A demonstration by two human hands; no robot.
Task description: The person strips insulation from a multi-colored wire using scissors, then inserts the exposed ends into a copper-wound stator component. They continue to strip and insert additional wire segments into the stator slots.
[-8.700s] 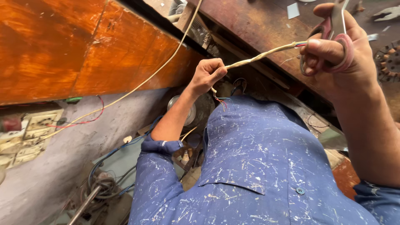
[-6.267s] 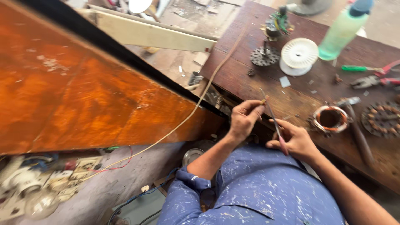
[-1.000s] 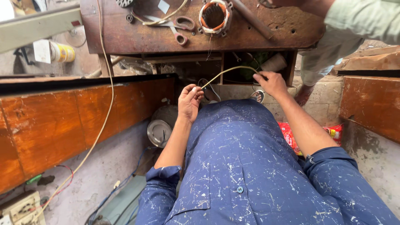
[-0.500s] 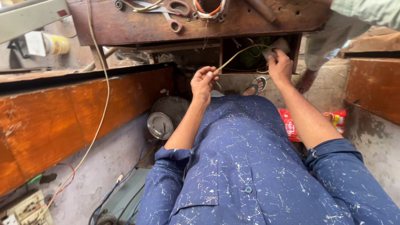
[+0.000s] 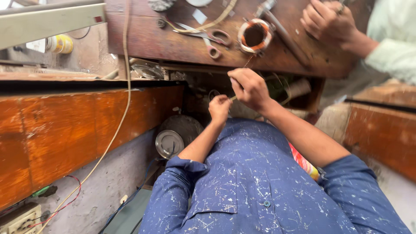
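head view, looking down over a blue paint-flecked shirt (image 5: 260,182). the left hand (image 5: 219,108) is curled, fingertips pinched on the near end of a thin pale tube (image 5: 233,98); the right hand (image 5: 249,88) sits just beside it, slightly farther and to the right, fingers closed over the same tube, which shows only as a short length between the 2 hands. both hands are held in front of the dark opening under a worn wooden workbench (image 5: 173,43), near its front edge.

on the bench top, far from the hands: a pair of scissors (image 5: 208,40) with reddish handles, and to its right a wound coil (image 5: 255,35) of copper-coloured wire bound in pale tape. at far right another person's hand (image 5: 327,21), in a pale green sleeve, rests on the bench.

at left, an orange-brown wooden panel (image 5: 65,130) runs across the scene, with a long pale cord (image 5: 121,112) hanging down across it. below the bench, left of the left forearm, lies a round metal lid (image 5: 170,144).
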